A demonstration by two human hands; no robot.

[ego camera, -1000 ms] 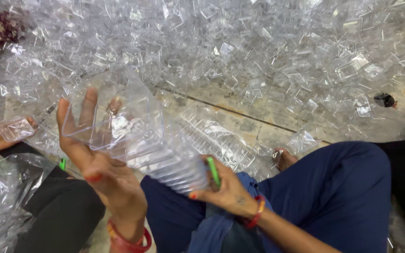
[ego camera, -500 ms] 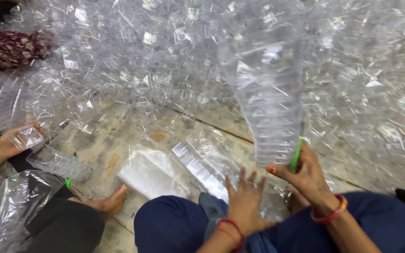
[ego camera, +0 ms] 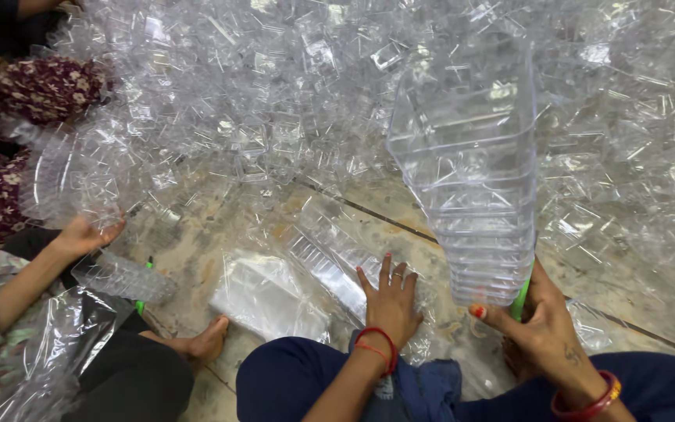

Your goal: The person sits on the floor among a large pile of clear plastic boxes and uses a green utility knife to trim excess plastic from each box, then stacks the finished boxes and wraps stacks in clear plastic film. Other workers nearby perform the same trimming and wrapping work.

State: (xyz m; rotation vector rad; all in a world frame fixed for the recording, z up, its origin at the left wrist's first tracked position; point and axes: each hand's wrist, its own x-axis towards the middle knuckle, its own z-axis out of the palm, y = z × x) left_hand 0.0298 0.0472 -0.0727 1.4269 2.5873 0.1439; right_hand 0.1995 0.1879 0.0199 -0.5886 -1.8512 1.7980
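My right hand [ego camera: 544, 332] grips the bottom of a tall stack of nested clear plastic containers [ego camera: 470, 164], held upright, together with a thin green tool [ego camera: 519, 301]. My left hand [ego camera: 390, 301] lies flat, fingers spread, on a clear plastic bag [ego camera: 330, 258] that holds a row of stacked containers on the stone floor. Red bangles circle both wrists. My knees in blue trousers [ego camera: 298, 383] fill the lower edge.
A huge heap of loose clear containers [ego camera: 275, 94] covers the floor ahead and to the right. Another person sits at left; their hand [ego camera: 83, 234] holds a short container stack [ego camera: 123, 277], their bare foot [ego camera: 201, 344] beside a flat bag [ego camera: 267, 301]. Patterned cloth [ego camera: 9, 133] shows far left.
The stack has swung from lying across my lap to standing upright in my right hand. My left hand let go of it and came down onto the bag on the floor.
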